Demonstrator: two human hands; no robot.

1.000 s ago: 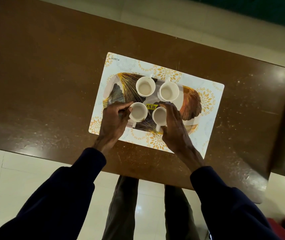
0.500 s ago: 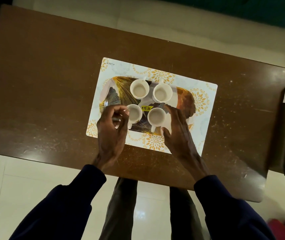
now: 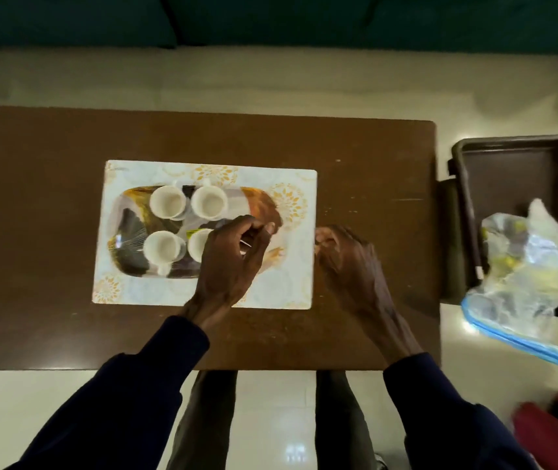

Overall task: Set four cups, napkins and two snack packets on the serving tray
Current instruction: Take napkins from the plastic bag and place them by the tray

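The patterned serving tray (image 3: 125, 212) lies on a floral placemat (image 3: 291, 266) on the brown table (image 3: 33, 198). Two white cups (image 3: 167, 201) (image 3: 209, 202) stand on its far side. Two more stand on the near side: one in full view (image 3: 162, 245), the other (image 3: 198, 242) partly hidden by my left hand (image 3: 230, 256). That hand hovers over the tray's right part with fingers curled, holding nothing. My right hand (image 3: 349, 262) is just past the placemat's right edge, fingers curled under, holding nothing.
A dark bin (image 3: 508, 154) stands off the table's right end. A clear plastic zip bag (image 3: 525, 266) with a blue strip lies in it, holding yellowish items and something white. Something red (image 3: 542, 422) lies on the floor at the lower right.
Both hands have let go of the two near cups and moved right. The view has swung right, bringing the bin and bag into sight.
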